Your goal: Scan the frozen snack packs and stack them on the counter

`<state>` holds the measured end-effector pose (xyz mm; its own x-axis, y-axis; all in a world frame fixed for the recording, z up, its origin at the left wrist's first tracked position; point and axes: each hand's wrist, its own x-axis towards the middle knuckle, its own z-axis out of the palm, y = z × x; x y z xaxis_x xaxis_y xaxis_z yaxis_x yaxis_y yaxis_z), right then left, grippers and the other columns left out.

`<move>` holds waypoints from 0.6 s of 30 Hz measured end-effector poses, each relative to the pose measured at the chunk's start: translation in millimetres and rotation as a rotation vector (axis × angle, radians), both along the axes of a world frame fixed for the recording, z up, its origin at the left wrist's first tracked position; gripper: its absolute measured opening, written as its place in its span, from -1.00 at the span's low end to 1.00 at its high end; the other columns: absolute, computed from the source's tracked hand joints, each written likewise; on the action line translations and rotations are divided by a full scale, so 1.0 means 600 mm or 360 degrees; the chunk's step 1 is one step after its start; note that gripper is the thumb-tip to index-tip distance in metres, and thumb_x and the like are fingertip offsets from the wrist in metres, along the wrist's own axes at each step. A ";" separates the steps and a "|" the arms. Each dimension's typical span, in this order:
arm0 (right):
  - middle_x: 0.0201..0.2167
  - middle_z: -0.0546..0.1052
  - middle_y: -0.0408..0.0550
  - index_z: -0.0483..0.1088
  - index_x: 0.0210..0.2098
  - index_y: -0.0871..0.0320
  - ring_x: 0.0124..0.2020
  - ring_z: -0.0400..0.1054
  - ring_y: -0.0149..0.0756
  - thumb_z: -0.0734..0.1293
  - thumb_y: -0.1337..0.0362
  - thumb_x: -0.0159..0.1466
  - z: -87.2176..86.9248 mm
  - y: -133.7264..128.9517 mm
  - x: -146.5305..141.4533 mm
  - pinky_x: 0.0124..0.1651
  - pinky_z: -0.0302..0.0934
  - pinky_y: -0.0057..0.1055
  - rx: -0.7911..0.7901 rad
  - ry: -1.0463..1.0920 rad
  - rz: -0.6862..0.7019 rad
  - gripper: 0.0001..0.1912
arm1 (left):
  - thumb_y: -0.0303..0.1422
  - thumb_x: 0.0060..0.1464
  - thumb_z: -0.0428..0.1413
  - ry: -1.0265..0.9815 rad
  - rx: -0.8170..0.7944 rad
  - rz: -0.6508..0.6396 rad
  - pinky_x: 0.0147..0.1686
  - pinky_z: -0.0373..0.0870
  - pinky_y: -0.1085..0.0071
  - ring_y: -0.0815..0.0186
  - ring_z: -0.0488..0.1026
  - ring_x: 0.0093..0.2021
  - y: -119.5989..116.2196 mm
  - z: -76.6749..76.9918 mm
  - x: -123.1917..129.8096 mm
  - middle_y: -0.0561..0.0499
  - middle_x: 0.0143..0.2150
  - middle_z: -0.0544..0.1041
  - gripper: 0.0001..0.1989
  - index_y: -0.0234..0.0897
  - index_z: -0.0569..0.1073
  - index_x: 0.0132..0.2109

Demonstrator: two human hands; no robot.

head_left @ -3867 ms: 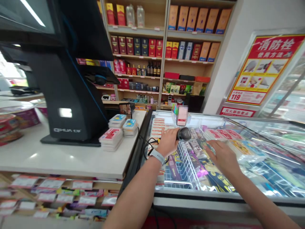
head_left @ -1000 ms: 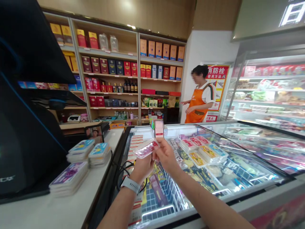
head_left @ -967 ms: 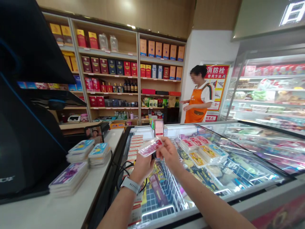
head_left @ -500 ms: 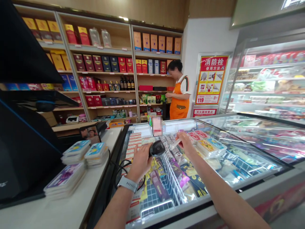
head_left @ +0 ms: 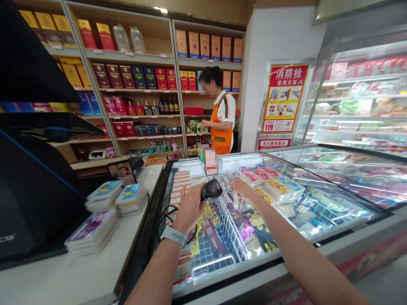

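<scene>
Shop checkout: white table on our left, glass-topped chest freezer ahead. We're at the scan stage: our left hand grips a black handheld barcode scanner, held above the freezer's left side, with a black cable looping below. Our right hand reaches across, near the wrapped packs; can't tell if it holds anything. Co-worker in orange apron stands beyond the freezer.
</scene>
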<state>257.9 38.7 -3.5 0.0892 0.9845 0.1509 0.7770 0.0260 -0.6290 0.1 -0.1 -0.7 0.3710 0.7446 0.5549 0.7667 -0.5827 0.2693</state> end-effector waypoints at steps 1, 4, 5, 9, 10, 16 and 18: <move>-0.43 0.53 -0.06 0.36 -0.27 0.15 -0.45 0.38 -0.30 0.17 0.15 0.32 -0.001 0.002 -0.002 -0.39 0.17 -0.43 -0.0032 -0.0001 0.0003 -0.77 | -0.50 0.08 0.06 0.0003 0.0003 0.0000 0.36 -0.07 -0.13 0.07 0.35 0.24 0.000 0.000 0.000 -0.14 0.21 0.46 -0.41 -0.22 0.25 0.27; -0.44 0.55 -0.08 0.41 -0.22 0.16 -0.47 0.40 -0.31 0.19 0.16 0.31 0.001 0.002 -0.010 -0.37 0.18 -0.43 -0.0140 -0.0037 0.0037 -0.76 | -0.50 0.08 0.06 0.0015 0.0004 0.0009 0.35 -0.07 -0.16 0.06 0.36 0.24 -0.001 0.002 0.000 -0.15 0.21 0.47 -0.42 -0.21 0.26 0.27; -0.42 0.56 -0.07 0.43 -0.19 0.16 -0.44 0.42 -0.30 0.19 0.17 0.31 0.003 0.001 -0.013 -0.35 0.19 -0.43 -0.0147 -0.0084 0.0048 -0.74 | -0.49 0.08 0.06 0.0017 -0.0001 0.0011 0.35 -0.07 -0.16 0.05 0.35 0.24 -0.001 0.003 0.000 -0.15 0.20 0.47 -0.41 -0.21 0.26 0.27; -0.10 0.59 0.07 0.45 0.00 0.17 -0.09 0.47 -0.16 0.22 0.18 0.31 0.013 -0.014 -0.030 -0.10 0.23 -0.38 0.0006 -0.0414 0.0022 -0.65 | -0.50 0.09 0.06 0.0018 -0.0032 0.0021 0.36 -0.10 -0.15 0.06 0.35 0.23 -0.005 0.006 0.000 -0.15 0.20 0.46 -0.42 -0.22 0.26 0.28; -0.05 0.58 0.11 0.44 0.04 0.19 -0.03 0.46 -0.13 0.22 0.16 0.32 0.016 -0.019 -0.035 -0.05 0.22 -0.36 0.0028 -0.0482 0.0000 -0.62 | -0.50 0.09 0.06 0.0017 -0.0036 0.0024 0.36 -0.10 -0.15 0.06 0.35 0.23 -0.005 0.006 0.001 -0.14 0.20 0.47 -0.42 -0.22 0.26 0.27; -0.17 0.61 0.13 0.50 -0.04 0.23 -0.10 0.48 -0.08 0.31 0.05 0.26 0.041 -0.048 -0.048 -0.10 0.24 -0.35 -0.0034 -0.0627 0.0010 -0.57 | -0.50 0.09 0.05 0.0008 -0.0041 0.0023 0.37 -0.11 -0.12 0.08 0.36 0.22 -0.007 0.007 0.003 -0.12 0.20 0.47 -0.42 -0.21 0.26 0.27; -0.29 0.62 0.11 0.56 -0.24 0.20 -0.16 0.50 -0.09 0.31 0.03 0.26 0.048 -0.057 -0.047 -0.17 0.24 -0.37 -0.0102 -0.0657 0.0041 -0.64 | -0.50 0.09 0.06 0.0011 -0.0047 0.0031 0.37 -0.11 -0.13 0.08 0.37 0.22 -0.006 0.007 0.003 -0.12 0.20 0.47 -0.42 -0.21 0.26 0.27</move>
<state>229.8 4.7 25.5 0.0092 0.9942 0.1071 0.9639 0.0197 -0.2656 2.1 -3.8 3.2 0.3599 0.7679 0.5299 0.7799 -0.5593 0.2809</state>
